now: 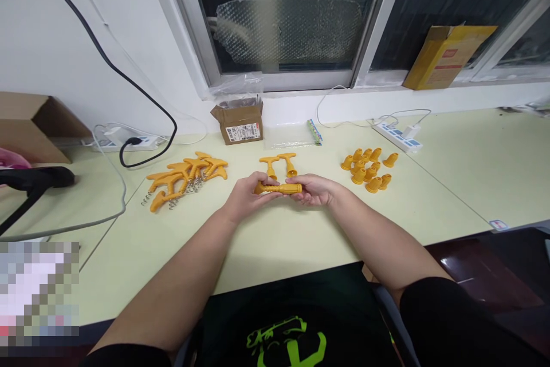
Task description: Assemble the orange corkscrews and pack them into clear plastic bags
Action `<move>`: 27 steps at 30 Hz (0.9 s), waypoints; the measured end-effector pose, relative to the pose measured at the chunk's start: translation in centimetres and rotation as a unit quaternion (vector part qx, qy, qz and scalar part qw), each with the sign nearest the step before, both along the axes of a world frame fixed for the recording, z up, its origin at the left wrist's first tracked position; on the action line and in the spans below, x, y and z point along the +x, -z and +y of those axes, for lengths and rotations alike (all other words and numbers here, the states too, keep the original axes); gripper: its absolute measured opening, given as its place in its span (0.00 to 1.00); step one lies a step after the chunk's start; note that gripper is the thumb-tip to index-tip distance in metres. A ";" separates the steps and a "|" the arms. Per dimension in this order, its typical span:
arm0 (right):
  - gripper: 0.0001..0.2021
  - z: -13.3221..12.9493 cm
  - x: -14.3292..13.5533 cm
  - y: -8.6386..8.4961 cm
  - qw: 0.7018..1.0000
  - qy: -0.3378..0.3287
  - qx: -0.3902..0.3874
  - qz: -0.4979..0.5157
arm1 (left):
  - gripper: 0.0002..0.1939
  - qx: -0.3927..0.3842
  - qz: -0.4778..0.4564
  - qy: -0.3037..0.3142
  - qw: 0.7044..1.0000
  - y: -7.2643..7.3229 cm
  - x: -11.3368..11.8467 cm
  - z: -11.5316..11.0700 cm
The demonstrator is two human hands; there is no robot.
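Observation:
Over the middle of the table, my left hand is closed round the handle end of a yellow plastic corkscrew. My right hand pinches the yellow bell-shaped sleeve at its other end. Handle and sleeve lie in one line, roughly level, and no metal spiral shows between them. Just beyond my hands are two T-shaped corkscrews with sleeves on them, a left one and a right one. To the left lies a pile of yellow corkscrew handles with bare metal spirals. A group of loose yellow sleeves stands to the right.
A small open cardboard box and a clear plastic bag are by the wall. Power strips sit left and right. A black cable hangs at the left. One yellow carton leans on the window.

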State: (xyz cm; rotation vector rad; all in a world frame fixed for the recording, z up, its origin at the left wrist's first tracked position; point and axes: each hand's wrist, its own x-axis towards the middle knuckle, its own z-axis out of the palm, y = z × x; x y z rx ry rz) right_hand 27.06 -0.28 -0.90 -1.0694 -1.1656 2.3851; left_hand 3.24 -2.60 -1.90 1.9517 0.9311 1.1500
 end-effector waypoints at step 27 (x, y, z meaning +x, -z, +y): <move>0.13 0.6 1.3 -0.3 0.966 0.188 0.147 0.102 | 0.25 0.099 0.187 -0.201 0.957 -0.1 -4.3 4.2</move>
